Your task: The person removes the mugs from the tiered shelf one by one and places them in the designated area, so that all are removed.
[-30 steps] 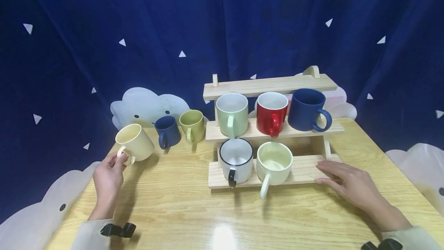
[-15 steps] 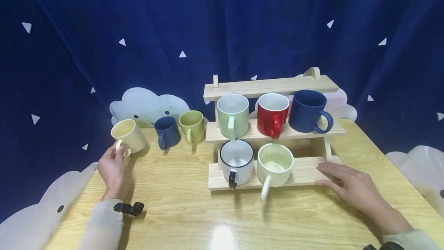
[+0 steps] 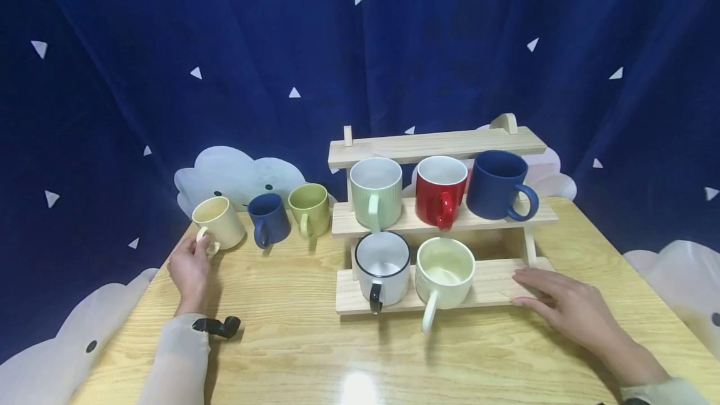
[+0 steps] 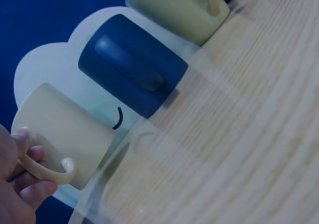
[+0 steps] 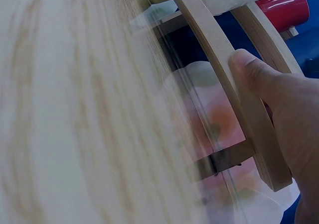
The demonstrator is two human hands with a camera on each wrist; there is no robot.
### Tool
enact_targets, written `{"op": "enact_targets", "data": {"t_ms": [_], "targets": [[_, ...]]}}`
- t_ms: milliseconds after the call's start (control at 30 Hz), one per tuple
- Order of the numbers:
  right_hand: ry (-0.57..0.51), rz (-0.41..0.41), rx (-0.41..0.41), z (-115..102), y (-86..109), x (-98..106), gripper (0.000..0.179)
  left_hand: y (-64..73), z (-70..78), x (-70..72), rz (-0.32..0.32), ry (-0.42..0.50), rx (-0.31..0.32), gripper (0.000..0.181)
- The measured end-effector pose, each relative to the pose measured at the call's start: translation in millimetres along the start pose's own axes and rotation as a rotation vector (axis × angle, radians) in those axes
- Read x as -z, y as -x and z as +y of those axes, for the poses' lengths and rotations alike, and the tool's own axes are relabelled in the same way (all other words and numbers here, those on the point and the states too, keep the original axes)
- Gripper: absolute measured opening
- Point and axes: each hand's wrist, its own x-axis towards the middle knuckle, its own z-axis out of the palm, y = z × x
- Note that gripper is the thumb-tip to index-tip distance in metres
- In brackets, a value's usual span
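Note:
My left hand (image 3: 189, 265) pinches the handle of a pale yellow mug (image 3: 225, 225) at the table's back left. In the left wrist view, thumb and fingers close on the handle of this upright mug (image 4: 65, 134), its base close to the tabletop. Just right of it stand a small dark blue mug (image 3: 271, 220) and an olive green mug (image 3: 312, 210). My right hand (image 3: 570, 305) rests on the right end of the wooden rack's bottom shelf (image 3: 500, 281), fingers extended over the board. The right wrist view shows the thumb against the board's edge; the other fingers are mostly hidden there.
On the rack's middle shelf stand a mint mug (image 3: 388, 202), a red mug (image 3: 433, 205) and a large blue mug (image 3: 489, 189). The bottom shelf holds a white black-rimmed mug (image 3: 390, 283) and a cream mug (image 3: 452, 292). Behind hangs a blue curtain (image 3: 253, 49).
My left hand has carried the pale yellow mug back and down, first a little left, then right toward the small blue mug. The right hand stays on the shelf.

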Motion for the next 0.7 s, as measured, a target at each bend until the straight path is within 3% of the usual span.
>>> {"op": "enact_targets", "data": {"t_ms": [200,400,700], "targets": [[0.006,0.015,0.013,1.2,0.2,-1.9,0.056,-1.9,-7.1,-2.6,-0.017,0.019,0.033,0.031],[0.001,0.001,0.002,1.1,1.2,-1.0,0.055,-1.3,-11.3,-5.5,-0.04,0.018,0.023,0.032],[0.002,0.006,0.011,0.1,0.1,-0.8,0.055,-1.7,-10.2,-9.3,-0.109,0.072,0.073,0.036]]}}
